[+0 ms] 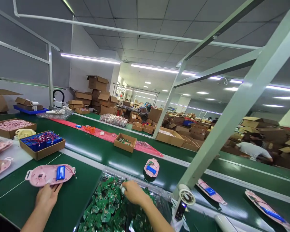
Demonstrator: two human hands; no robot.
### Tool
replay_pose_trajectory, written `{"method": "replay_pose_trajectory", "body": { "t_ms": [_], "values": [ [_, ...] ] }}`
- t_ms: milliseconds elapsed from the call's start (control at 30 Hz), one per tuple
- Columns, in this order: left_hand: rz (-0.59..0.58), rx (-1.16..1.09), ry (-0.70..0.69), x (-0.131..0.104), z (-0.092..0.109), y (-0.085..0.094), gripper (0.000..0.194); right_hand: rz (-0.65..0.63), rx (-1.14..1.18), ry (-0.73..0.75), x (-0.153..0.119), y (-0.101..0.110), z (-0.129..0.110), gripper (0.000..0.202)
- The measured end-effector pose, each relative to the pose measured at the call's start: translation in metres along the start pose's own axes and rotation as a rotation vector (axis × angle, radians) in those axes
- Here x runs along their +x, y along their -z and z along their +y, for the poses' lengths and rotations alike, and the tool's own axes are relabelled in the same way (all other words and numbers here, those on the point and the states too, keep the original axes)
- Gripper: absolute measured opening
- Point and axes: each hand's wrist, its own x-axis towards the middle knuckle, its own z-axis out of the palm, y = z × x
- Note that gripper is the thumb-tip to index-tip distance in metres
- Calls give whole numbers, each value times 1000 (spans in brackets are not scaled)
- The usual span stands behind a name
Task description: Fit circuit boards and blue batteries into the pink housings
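Green conveyor belt [106,154], long, matte: bears all items below.
Heap of small green circuit boards [106,209] in clear plastic wrap, near edge.
Brown cardboard box of blue battery cells [42,143], far left.
Pink oval plastic shell with blue battery [49,174], flat.
Left hand [47,196]: fingers touching shell's near edge, grip unclear.
Right hand [134,192]: fingers pinched together on one board atop heap.
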Motion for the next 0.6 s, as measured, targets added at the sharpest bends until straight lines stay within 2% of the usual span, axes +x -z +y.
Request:
{"method": "replay_pose_trajectory", "body": {
  "t_ms": [100,200,300,400,500,600],
  "values": [
    [-67,-20,-2,-35,-5,6,34,44,-52,-74,2,-6,-7,19],
    [-118,-43,13,-71,-8,16,28,108,-66,-124,3,-11,-11,19],
    [-189,-76,83,-97,-11,28,19,183,-20,-135,0,-8,-10,14],
    [-244,-101,163,-112,-17,39,30,308,98,-125,-10,3,-4,5],
    [-280,-100,237,-119,-26,45,34,463,255,-109,-23,17,3,13],
    [-301,-67,312,-123,-38,50,31,544,457,-47,-37,23,6,9]
  ]
}}
